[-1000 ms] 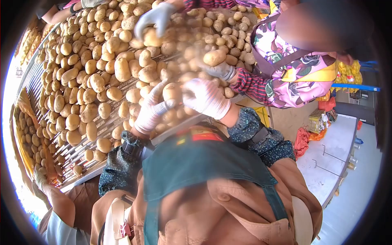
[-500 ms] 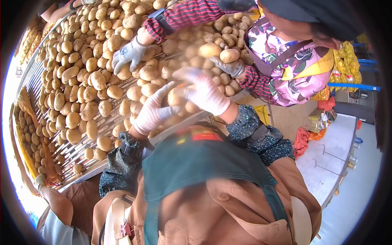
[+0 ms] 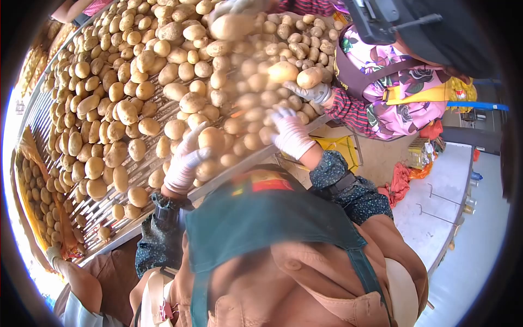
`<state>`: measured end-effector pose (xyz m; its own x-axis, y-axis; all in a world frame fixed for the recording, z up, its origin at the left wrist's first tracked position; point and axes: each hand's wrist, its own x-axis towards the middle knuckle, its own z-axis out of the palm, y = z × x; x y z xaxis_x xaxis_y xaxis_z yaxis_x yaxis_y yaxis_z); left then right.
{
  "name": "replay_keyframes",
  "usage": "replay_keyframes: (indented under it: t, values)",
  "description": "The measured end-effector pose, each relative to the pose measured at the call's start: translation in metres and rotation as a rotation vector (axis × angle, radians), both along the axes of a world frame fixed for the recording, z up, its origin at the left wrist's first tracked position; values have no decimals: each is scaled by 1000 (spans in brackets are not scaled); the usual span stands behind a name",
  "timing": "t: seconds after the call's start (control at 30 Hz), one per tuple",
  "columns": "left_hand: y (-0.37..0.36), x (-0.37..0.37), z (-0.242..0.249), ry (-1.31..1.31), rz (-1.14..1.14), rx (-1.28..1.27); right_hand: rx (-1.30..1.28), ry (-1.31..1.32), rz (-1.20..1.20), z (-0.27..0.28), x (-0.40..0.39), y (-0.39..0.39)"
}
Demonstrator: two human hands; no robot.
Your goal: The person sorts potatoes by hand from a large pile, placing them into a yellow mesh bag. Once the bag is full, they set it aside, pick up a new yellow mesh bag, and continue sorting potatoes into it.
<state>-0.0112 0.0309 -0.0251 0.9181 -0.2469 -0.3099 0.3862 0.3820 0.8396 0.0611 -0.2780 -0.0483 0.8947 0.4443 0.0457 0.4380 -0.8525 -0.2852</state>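
Note:
My left hand [image 3: 185,164], in a white striped work glove, is at the near side of a slatted sorting table [image 3: 155,143]. Its thumb and fingers are apart, the tips right at a round potato [image 3: 212,139]. My right hand [image 3: 291,133], gloved the same way, reaches over the table's metal edge [image 3: 239,164] with fingers spread above small potatoes [image 3: 268,134]. Between both hands lie more potatoes, seen through a blurry patch in the picture.
Potatoes [image 3: 126,111] cover much of the slats. At the right, a co-worker's gloved hand [image 3: 309,92] touches a potato [image 3: 309,78]; their other hand [image 3: 239,7] is beside a large potato [image 3: 232,27]. A potato-filled sack [image 3: 41,191] hangs at left. A white table [image 3: 430,218] stands at right.
My hands have moved apart, the right one outward to the right and lower, the left slightly down-left. The co-worker's far hand has moved up and away, now by a large potato.

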Motion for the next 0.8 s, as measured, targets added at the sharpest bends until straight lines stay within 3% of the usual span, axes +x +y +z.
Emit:
replay_keyframes:
  t: [0.1, 0.27, 0.37, 0.53, 0.63, 0.7, 0.77, 0.8]
  values:
    - [4, 2, -2, 35, 17, -83, 145, 214, -151, -8, 30, -5]
    - [-14, 9, 11, 199, 141, -431, -92, -35, 34, -45, 74, 12]
    - [-19, 12, -11, 333, 226, -561, -229, 79, 46, -51, 92, 27]
    - [-13, 17, -11, 368, 225, -647, 282, -2, -148, -49, 84, 20]
    - [-24, 15, 9, 408, 272, -688, 1050, 426, -397, -33, 61, 19]
    - [-30, 15, 12, 360, 234, -673, 1375, 846, -443, 2, 40, 20]
    - [-33, 18, -2, 222, 196, -539, 1278, 794, -223, 7, 23, 37]
    - [-36, 19, -19, 112, 177, -414, 1078, 657, -94, 15, 16, 44]
